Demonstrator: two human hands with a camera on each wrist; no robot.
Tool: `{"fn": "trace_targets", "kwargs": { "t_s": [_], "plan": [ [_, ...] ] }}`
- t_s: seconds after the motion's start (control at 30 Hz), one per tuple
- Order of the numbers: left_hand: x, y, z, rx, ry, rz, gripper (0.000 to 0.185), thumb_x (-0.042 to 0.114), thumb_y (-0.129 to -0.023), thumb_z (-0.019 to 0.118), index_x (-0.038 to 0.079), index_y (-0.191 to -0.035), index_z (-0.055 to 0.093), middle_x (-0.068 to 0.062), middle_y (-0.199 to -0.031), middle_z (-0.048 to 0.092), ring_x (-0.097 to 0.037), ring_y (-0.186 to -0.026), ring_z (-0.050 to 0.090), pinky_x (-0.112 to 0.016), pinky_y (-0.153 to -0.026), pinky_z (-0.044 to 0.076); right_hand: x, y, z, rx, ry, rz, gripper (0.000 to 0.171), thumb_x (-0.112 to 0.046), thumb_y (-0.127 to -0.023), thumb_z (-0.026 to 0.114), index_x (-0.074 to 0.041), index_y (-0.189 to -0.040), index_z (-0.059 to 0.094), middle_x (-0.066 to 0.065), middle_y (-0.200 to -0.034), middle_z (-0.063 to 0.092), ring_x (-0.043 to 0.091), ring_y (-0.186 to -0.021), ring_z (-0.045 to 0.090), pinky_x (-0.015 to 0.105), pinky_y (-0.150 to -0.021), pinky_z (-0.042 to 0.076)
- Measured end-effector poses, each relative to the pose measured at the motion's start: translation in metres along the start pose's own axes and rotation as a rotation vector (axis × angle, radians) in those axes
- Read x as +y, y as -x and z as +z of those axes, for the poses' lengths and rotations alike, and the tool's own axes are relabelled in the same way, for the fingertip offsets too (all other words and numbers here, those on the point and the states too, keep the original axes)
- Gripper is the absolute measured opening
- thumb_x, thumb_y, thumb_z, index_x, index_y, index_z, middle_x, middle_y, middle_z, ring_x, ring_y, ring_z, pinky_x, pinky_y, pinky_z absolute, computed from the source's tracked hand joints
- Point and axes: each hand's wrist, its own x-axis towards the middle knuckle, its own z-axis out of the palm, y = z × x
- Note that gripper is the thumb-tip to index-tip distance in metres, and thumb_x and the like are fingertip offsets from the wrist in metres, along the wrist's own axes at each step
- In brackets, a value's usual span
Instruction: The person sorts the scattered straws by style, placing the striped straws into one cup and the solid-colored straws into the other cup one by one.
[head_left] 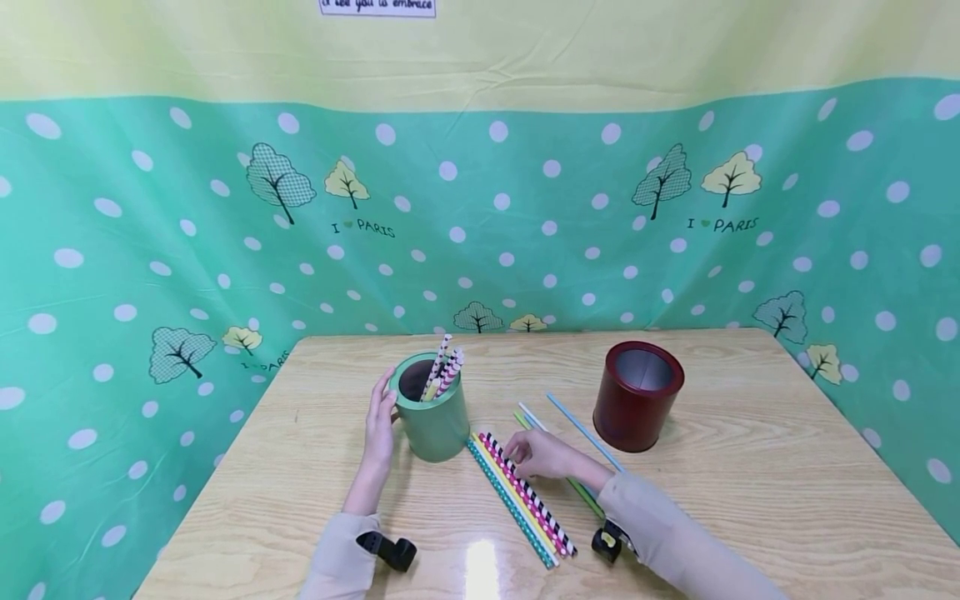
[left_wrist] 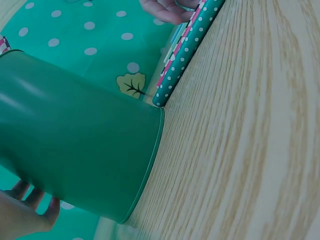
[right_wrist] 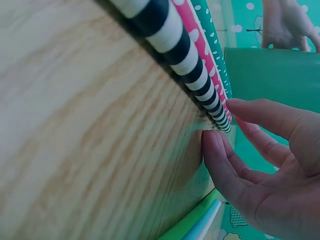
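1. Several patterned paper straws [head_left: 447, 367] are already stood in the green can [head_left: 433, 419], leaning toward its far-right rim. This part of the work is judged done.
2. A row of patterned straws [head_left: 525, 500] is left lying on the desk [head_left: 750, 483], side by side and touching, running from just beside the green can's base toward the near edge. The black-and-white straw [right_wrist: 187, 60] lies outermost on the right of the row; the teal dotted straw [left_wrist: 187, 50] lies outermost on the left, its end almost at the can's base.
3. A few thin plain straws [head_left: 577, 429], green, white and blue, are also left on the desk, between the row and the red can [head_left: 637, 396]. The red can appears empty.
4. The left hand [head_left: 378, 425] is held open, its fingers laid against the green can's left wall to steady it.
5. The right hand [head_left: 543, 454] is narrowed to a loose pinch at the far end of the black-and-white straw; nothing is gripped yet.
6. Open room: bare desk is available to the left of the green can, along the near edge and to the right of the red can.
7. Edges: the near ends of the row lie close to the near desk edge. The spotted curtain [head_left: 112, 275] closes in the far and side edges.
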Motion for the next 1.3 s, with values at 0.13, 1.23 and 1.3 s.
{"fn": "trace_targets", "kwargs": {
  "t_s": [0.13, 1.23, 1.3],
  "plan": [
    [-0.0008, -0.0003, -0.0002, -0.002, 0.002, 0.0, 0.045, 0.021, -0.094, 0.032, 0.008, -0.137, 0.028, -0.013, -0.135, 0.037, -0.024, -0.116, 0.037, -0.041, -0.09, 0.028, 0.002, 0.0004, 0.001, 0.003, -0.005, -0.001, 0.022, 0.005, -0.073, 0.062, 0.001, -0.095, 0.06, 0.008, -0.08, 0.054, 0.013, -0.064, 0.048, 0.021, -0.051, 0.038],
    [-0.0008, 0.0005, -0.0008, -0.007, 0.024, -0.001, 0.043, 0.018, -0.095, 0.031, 0.011, -0.138, 0.029, -0.014, -0.134, 0.038, -0.026, -0.117, 0.036, -0.041, -0.09, 0.028, 0.0053, 0.0018, 0.0045, 0.033, -0.064, 0.068, 0.022, 0.006, -0.073, 0.065, -0.001, -0.094, 0.063, 0.004, -0.066, 0.052, 0.01, -0.051, 0.047, 0.023, -0.046, 0.041],
    [-0.0003, 0.0002, -0.0005, -0.002, 0.01, -0.004, 0.043, 0.018, -0.095, 0.03, 0.01, -0.138, 0.029, -0.015, -0.134, 0.038, -0.025, -0.116, 0.037, -0.041, -0.089, 0.029, 0.0053, 0.0024, 0.0043, 0.038, -0.055, 0.058, 0.022, 0.005, -0.072, 0.065, -0.001, -0.093, 0.063, 0.004, -0.064, 0.052, 0.01, -0.05, 0.047, 0.022, -0.045, 0.041]
  ]
}}
